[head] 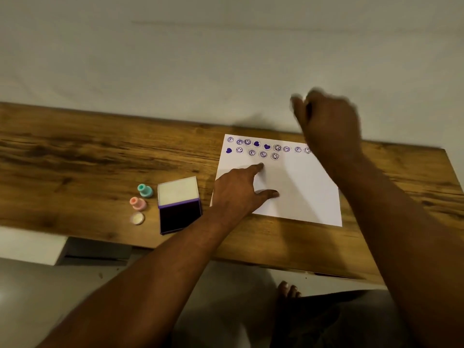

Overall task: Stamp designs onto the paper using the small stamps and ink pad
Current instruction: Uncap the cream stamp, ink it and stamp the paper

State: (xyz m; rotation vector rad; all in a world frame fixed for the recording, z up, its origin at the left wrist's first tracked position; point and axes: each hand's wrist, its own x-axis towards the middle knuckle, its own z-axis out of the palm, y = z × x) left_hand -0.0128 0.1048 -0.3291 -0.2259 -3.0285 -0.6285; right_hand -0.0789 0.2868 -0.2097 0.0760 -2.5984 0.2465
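Nearest to the camera, two bare forearms are stretched over the wooden table. By the left hand the paper is pinned flat, with fingers spread and released, probably so that the sheet does not slide under a stamp. Two rows of purple prints are seen along its far edge. Above the far right corner the right hand is raised, blurred, with fingers clenched; what is pinched cannot be told, perhaps a stamp. To the left of the paper the ink pad is placed open, its lid tilted back. Beside it the teal stamp and the pink stamp stand upright, and a small round cap lies near, all within reach.
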